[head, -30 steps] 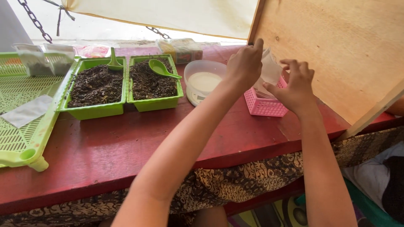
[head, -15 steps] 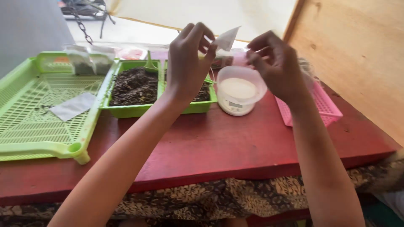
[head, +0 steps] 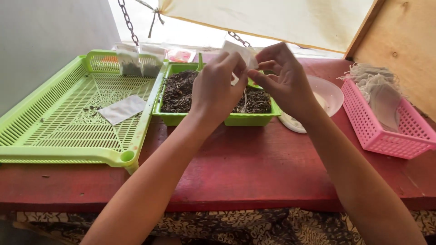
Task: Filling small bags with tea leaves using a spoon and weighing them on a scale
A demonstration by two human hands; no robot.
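My fingertips [head: 236,61] on both sides pinch one small white filter bag [head: 240,53], held up above the green tub of dark loose tea [head: 181,93]. My left hand [head: 217,88] grips its near edge with thumb and fingers closed; my right hand [head: 284,81] nips the other edge. A large green slotted tray [head: 54,136] lies to the left, a pink basket of empty bags [head: 386,131] to the right, on the red table [head: 254,168].
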